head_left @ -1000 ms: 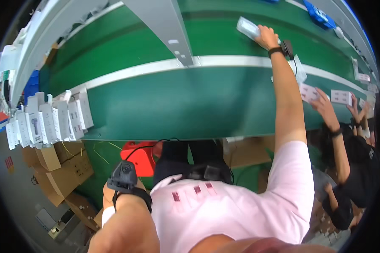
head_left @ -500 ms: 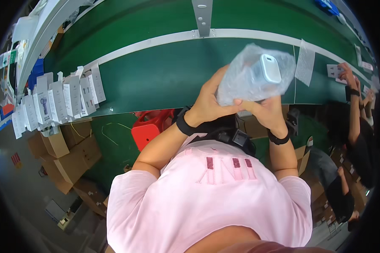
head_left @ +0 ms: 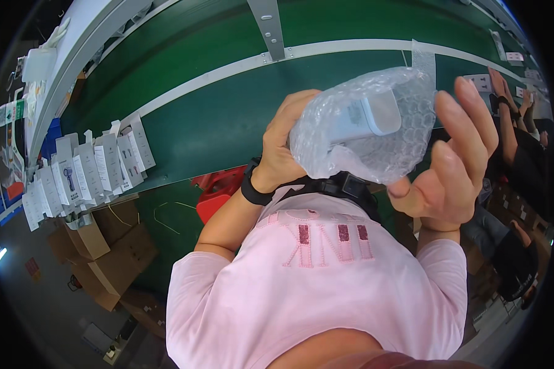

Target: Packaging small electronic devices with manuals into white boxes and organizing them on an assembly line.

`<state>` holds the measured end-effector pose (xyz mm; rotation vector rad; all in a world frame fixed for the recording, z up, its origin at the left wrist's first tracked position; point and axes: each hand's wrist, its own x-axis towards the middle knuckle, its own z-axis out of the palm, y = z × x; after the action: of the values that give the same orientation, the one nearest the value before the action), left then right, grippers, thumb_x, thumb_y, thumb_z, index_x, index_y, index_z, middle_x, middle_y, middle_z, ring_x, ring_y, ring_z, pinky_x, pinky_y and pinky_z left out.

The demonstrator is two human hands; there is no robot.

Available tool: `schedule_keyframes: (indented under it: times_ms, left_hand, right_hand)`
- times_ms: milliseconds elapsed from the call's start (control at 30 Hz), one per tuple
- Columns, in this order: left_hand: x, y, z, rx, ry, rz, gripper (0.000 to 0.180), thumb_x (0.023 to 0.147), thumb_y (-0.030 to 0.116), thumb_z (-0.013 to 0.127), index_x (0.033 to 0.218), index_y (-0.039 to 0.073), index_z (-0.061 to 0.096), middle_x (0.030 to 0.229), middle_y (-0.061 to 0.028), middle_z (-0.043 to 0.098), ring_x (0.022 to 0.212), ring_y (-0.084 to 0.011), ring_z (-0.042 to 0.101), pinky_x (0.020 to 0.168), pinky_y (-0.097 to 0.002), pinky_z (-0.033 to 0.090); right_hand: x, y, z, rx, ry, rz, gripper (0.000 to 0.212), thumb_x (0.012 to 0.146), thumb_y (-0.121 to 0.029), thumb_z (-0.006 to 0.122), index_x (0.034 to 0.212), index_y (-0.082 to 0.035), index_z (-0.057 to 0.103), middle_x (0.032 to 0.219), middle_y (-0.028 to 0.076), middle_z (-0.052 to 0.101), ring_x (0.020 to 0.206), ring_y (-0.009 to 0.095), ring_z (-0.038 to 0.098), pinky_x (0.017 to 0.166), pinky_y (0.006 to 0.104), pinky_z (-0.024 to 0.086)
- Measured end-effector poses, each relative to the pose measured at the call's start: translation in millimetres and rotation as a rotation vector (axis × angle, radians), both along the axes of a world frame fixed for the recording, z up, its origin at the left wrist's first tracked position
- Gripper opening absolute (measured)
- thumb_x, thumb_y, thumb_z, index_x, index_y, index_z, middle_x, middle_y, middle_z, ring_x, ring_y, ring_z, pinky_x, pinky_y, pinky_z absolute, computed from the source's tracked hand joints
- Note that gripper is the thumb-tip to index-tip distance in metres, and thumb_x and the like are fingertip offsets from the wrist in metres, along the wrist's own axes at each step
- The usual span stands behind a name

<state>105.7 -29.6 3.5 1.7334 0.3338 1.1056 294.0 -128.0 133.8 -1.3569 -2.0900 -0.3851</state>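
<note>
A clear bubble-wrap bag (head_left: 326,144) is held up over the table's front edge, in front of my chest. Inside it lies a pale blue and white plastic device (head_left: 385,114) with a rounded end, facing the bag's wide open mouth on the right. My left hand (head_left: 283,144) is closed round the bag's left end. Beside the mouth, my right hand (head_left: 452,166) has its fingers spread apart. Its thumb is close to the bag's lower right edge; whether it touches I cannot tell.
Several white printed cartons (head_left: 89,172) stand in a row on the green table (head_left: 209,117) at left. A metal post (head_left: 268,31) rises at the back. Beneath are a red stool (head_left: 218,190) and cardboard boxes (head_left: 120,252). At far right a co-worker's hands (head_left: 501,86) handle small white items.
My right hand has let go of the bag and opened out to the right. The bag has turned, its mouth spreading wide round the device. The whole view has shifted slightly.
</note>
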Motion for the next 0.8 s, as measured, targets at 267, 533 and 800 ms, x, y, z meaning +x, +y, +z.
schedule_keyframes:
  times_ms: [267,533,800]
  left_hand:
    - [-14,-11,-12,-0.128,0.082,0.014,0.076,0.062,0.017,0.088,0.127,0.000,0.052,0.122,-0.0164,0.057,0.109,-0.0262,0.058,0.094,-0.0349,0.045]
    - [-27,-41,7,-1.460,-0.505,-0.895,0.092,0.073,0.054,0.074,0.140,0.004,0.035,0.125,-0.0192,0.054,0.098,-0.0362,0.064,0.084,-0.0436,0.052]
    - [-26,-47,-5,-1.841,-0.970,-1.365,0.072,0.080,0.058,0.062,0.131,0.009,0.047,0.101,-0.0202,0.049,0.074,-0.0416,0.062,0.059,-0.0402,0.053]
  right_hand:
    - [-9,2,-1,0.009,0.051,-0.002,0.021,0.081,-0.027,0.068,0.098,-0.016,0.065,0.105,0.009,0.063,0.107,0.032,0.054,0.097,0.0568,0.043]
    - [-28,17,-12,0.042,0.016,-0.006,0.031,0.069,-0.016,0.074,0.099,-0.012,0.069,0.103,0.006,0.064,0.104,0.030,0.055,0.096,0.0544,0.042]
    - [-35,30,-13,0.042,0.155,0.038,0.029,0.070,-0.008,0.073,0.098,-0.006,0.065,0.086,0.006,0.062,0.086,0.027,0.054,0.085,0.0495,0.044]
